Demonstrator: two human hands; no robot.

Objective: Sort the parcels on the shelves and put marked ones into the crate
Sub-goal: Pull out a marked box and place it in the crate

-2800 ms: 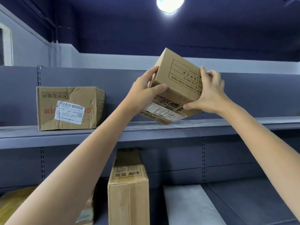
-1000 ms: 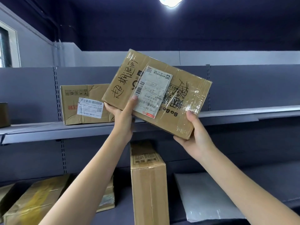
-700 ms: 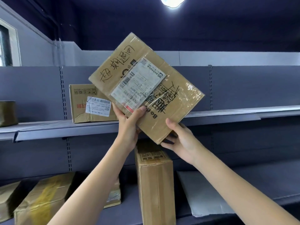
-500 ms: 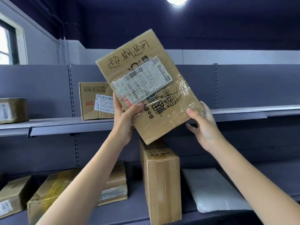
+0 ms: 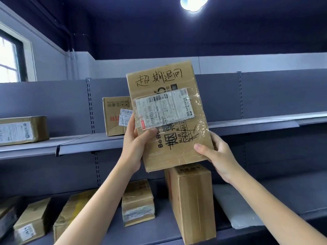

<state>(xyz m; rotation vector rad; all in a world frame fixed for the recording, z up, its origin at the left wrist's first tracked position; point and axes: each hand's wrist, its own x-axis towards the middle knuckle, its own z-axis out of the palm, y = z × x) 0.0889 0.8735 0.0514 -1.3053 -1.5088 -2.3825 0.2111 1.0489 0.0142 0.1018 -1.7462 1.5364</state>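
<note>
Inspection step: a parcel [image 5: 168,114], handwriting and label toward the viewer, is held upright in front of the upper shelf [image 5: 247,127]. Left hand [image 5: 133,147] and right hand [image 5: 218,153] each grip a lower corner, thumbs in front. Being marked, it probably goes next into the crate, not in view.

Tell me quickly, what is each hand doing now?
Left hand: grips the marked parcel.
Right hand: grips the same parcel's lower right corner.
</note>
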